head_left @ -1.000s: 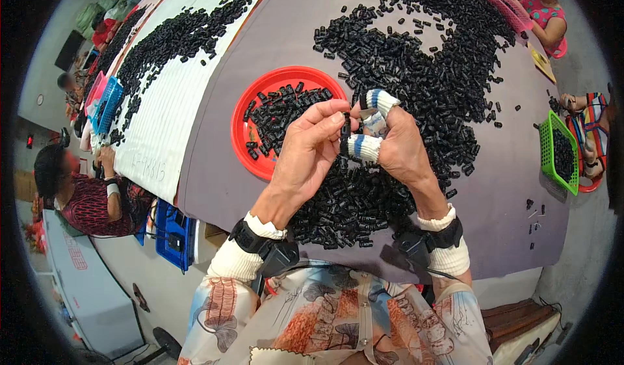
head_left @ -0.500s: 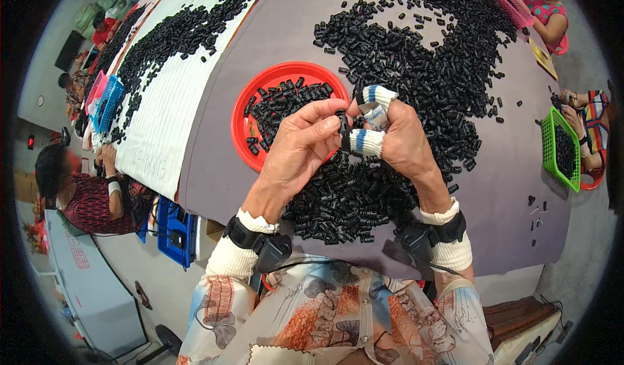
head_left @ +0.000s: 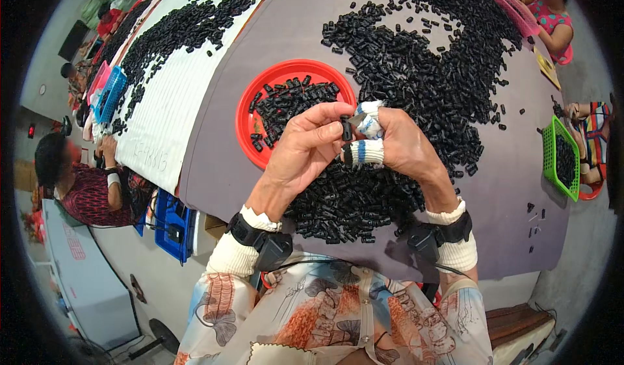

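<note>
My left hand point(head_left: 298, 149) pinches a small black cylindrical part point(head_left: 346, 130) upright between thumb and fingertips. Facing it, my right hand point(head_left: 414, 147) has white, blue-striped covers on its thumb and index finger. Those fingers close on a thin greyish blade-like piece point(head_left: 357, 119), which meets the upper part of the cylinder; its other end is hidden in the grip. Beyond my left hand, a round red tray point(head_left: 243, 119) holds many similar black parts. Under and past both hands spreads a large heap of loose black parts point(head_left: 416, 72) on the grey table cover point(head_left: 214, 163).
A green basket point(head_left: 552, 160) of parts stands at the right edge by another person. A pink basket point(head_left: 510, 7) sits far right beside a second person. Leftward, a white-covered table point(head_left: 175, 98) carries more parts and a blue basket point(head_left: 112, 92); people work there. A blue crate point(head_left: 174, 232) stands below.
My right index finger has come down toward the thumb, and the greyish piece now shows against the black part. My left hand still holds that part; the view has shifted slightly.
</note>
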`<state>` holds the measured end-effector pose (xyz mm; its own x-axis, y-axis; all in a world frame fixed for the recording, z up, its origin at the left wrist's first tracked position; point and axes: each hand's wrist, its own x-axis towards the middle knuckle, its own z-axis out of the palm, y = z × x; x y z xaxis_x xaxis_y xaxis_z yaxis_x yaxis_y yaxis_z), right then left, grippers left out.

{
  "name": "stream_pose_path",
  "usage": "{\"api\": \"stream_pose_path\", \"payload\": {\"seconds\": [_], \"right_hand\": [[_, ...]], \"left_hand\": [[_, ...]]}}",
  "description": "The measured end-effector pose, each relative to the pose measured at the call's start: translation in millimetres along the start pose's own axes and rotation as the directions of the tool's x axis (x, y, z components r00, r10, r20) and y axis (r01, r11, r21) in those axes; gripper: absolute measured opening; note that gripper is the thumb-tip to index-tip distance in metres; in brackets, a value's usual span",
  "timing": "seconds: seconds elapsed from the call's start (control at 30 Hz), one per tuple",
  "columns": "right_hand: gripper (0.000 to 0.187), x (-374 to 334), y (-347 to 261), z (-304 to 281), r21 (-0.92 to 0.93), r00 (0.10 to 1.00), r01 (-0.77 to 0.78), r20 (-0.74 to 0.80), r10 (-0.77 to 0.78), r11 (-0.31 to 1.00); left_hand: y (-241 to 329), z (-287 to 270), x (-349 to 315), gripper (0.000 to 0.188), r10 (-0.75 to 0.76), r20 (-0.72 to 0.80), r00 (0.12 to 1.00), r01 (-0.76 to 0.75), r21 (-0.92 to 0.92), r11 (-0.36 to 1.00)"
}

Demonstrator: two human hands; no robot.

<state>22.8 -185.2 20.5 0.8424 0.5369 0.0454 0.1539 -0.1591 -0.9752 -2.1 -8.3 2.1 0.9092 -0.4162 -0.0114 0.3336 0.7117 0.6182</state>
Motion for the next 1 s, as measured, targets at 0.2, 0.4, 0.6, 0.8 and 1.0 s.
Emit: {"api": "stream_pose_path", "payload": {"seconds": [0.2,0.4,0.6,0.8,1.0], "right_hand": [[0.026,3,2,0,-0.075,0.999,0.022,0.046,-0.018,0.997],[0.027,1,10,0,-0.040,0.998,0.024,0.059,-0.022,0.999],[0.025,1,7,-4,-0.103,0.998,0.036,0.060,-0.030,0.994],[0.026,0,6,-1,-0.084,0.998,0.067,0.019,-0.065,0.994],[0.028,-1,3,-3,-0.122,0.998,0.026,0.053,-0.019,0.992]], "left_hand": [[-1,0,-1,0.025,0.005,-0.035,0.999,-0.003,0.038,0.999],[-5,1,0,0.026,0.004,-0.043,0.999,-0.002,0.051,0.999],[-5,4,1,0.025,0.007,-0.086,0.996,0.002,0.099,0.995],[-4,11,2,0.022,0.003,-0.097,0.995,0.004,0.073,0.997],[-7,8,2,0.021,0.027,-0.154,0.988,-0.005,0.137,0.990]]}}
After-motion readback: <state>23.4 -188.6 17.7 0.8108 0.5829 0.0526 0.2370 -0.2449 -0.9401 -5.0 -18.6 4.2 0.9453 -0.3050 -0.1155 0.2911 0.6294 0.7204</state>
